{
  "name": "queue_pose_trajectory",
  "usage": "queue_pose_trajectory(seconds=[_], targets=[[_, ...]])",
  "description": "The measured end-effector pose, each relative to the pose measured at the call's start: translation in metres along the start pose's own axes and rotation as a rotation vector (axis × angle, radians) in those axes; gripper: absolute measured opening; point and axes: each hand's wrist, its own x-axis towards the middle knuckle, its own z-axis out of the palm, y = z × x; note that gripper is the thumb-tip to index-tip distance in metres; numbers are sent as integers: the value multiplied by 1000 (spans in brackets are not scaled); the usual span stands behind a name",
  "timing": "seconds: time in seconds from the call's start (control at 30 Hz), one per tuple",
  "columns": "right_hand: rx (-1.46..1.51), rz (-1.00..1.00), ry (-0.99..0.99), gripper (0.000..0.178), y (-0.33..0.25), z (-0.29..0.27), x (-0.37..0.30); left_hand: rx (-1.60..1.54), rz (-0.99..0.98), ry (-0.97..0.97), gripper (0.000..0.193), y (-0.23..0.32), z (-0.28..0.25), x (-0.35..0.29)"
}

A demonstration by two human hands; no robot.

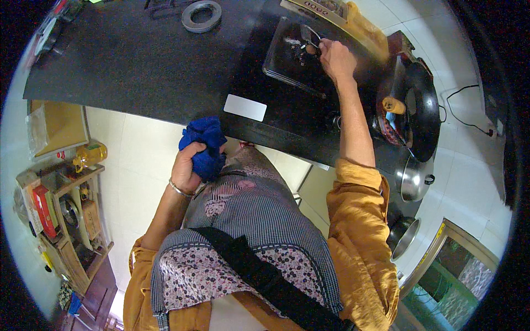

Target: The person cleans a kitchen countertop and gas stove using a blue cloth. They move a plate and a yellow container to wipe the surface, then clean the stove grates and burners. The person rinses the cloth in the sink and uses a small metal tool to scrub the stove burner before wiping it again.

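Observation:
My left hand point(190, 165) is wrapped round a bunched blue cloth point(205, 140), held in front of the apron by the counter's near edge. Stretched over the counter, my right hand point(338, 58) grips the thin handle of a small metal spatula point(307, 34). Its blade is over a dark, shallow square pan or recessed panel point(276, 69) with a pale raised edge. White flecks and a small brown lump lie there, close to my right fingers. How much of the handle lies inside my fist is hidden.
A grey metal ring point(201, 16) lies on the black counter point(132, 60), and a white rectangle point(244, 107) near its front edge. A carton point(320, 12) stands behind the panel. To the right are a black wok point(424, 110) and a steel lid point(415, 179). A wooden shelf point(77, 220) stands left.

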Motion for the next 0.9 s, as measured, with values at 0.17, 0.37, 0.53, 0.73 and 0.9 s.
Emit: queue_pose_trajectory(seconds=[0.17,0.37,0.53,0.73,0.9], targets=[[-246,-47,-132,19,-8,-2,20,12,7,29,53,0,5,-1],[-331,-193,-168,21,-32,-22,43,36,-5,50,51,1,3,1],[-336,-283,-173,20,-45,-5,52,72,-2,70,48,3,3,0],[-388,-334,-345,12,-79,-36,48,9,-28,29,46,4,-6,1],[-417,-371,-228,22,-72,-16,35,12,-13,35,46,3,-12,3]])
